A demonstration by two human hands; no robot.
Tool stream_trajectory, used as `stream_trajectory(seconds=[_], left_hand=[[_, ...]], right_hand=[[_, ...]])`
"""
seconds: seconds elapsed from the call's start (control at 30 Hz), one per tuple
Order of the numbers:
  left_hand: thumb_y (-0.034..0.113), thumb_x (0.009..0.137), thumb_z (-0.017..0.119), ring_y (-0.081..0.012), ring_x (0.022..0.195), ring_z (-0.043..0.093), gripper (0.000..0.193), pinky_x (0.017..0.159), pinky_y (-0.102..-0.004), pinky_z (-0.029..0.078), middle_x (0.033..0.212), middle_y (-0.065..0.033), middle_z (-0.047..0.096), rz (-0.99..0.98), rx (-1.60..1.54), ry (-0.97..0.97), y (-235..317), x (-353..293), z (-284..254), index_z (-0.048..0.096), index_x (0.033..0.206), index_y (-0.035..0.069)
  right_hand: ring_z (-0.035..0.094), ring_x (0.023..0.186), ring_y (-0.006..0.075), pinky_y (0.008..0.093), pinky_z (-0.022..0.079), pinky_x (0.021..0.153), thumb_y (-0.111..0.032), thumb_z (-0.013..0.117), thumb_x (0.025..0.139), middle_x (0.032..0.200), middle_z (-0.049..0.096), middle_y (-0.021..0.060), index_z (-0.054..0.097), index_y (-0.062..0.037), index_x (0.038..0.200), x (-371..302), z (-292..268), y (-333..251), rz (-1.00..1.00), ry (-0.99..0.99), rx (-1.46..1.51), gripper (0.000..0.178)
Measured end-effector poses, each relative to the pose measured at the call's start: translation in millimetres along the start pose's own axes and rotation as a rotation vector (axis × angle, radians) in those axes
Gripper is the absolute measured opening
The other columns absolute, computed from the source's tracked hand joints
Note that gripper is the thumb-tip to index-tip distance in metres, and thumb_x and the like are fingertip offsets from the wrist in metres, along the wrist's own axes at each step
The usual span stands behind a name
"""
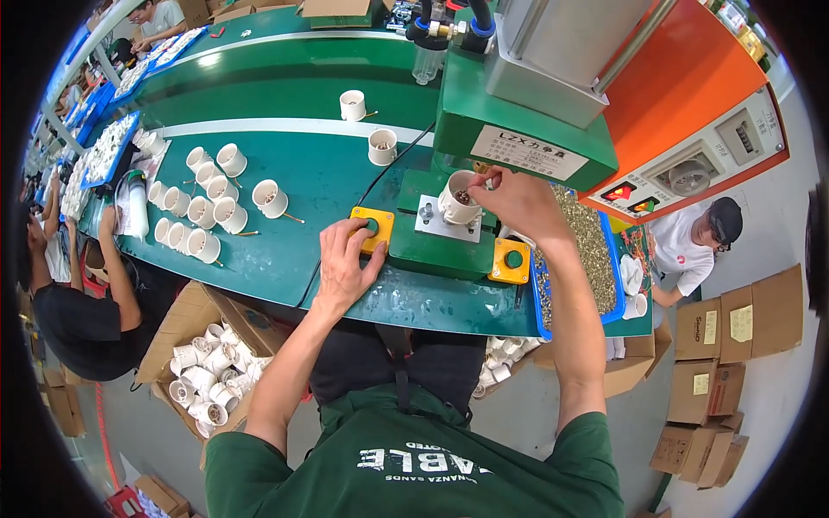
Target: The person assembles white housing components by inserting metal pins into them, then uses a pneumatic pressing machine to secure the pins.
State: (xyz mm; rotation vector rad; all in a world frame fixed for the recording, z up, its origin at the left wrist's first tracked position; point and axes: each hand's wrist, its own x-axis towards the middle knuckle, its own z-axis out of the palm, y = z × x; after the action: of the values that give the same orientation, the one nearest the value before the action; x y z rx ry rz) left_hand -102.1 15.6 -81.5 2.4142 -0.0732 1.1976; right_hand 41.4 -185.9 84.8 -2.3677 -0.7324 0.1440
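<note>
My left hand point(347, 261) rests at a yellow button box point(384, 243) with a green button, its fingers apart and curved over the box's left side. My right hand point(518, 203) reaches over a white cup-shaped part point(452, 207), fingertips pinched at its opening. Whatever those fingers hold is too small or hidden to name. The white part stands upright on a metal plate point(425, 226) under the green press point(527, 129). Brownish metal shows inside it. A second yellow button box point(509, 274) is below my right forearm.
Several white cup-shaped parts point(269, 200) stand at left, some with pins sticking out. A blue tray point(620, 298) of small brass-coloured pieces is at right. A cardboard box point(173, 332) of white parts stands below left. A black cable point(345, 237) crosses the table. Co-workers sit both sides.
</note>
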Motion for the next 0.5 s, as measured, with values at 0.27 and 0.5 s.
stream_trajectory(seconds=[0.27, 0.5], left_hand=[[0.007, 0.073, 0.078, -0.0322, 0.102, 0.056, 0.038, 0.087, -0.0431, 0.042, 0.11, -0.0127, 0.057, -0.004, -0.005, -0.002, 0, 1, 0, 0.056, 0.105, 0.005], [0.007, 0.073, 0.078, -0.0323, 0.101, 0.057, 0.038, 0.087, -0.043, 0.043, 0.11, -0.0133, 0.057, -0.004, -0.006, 0.0, 0, 0, 0, 0.056, 0.104, 0.005]], right_hand=[[0.065, 0.079, 0.0205, 0.0326, 0.051, 0.077, -0.029, 0.07, 0.076, 0.089, 0.07, 0.0076, 0.071, -0.0052, 0.1, 6, 6, 11, -0.033, -0.007, -0.081, 0.033], [0.067, 0.085, 0.0241, 0.0335, 0.051, 0.08, -0.03, 0.071, 0.075, 0.092, 0.07, 0.01, 0.07, -0.0052, 0.103, 1, 1, 0, 0.003, -0.068, -0.037, 0.037]])
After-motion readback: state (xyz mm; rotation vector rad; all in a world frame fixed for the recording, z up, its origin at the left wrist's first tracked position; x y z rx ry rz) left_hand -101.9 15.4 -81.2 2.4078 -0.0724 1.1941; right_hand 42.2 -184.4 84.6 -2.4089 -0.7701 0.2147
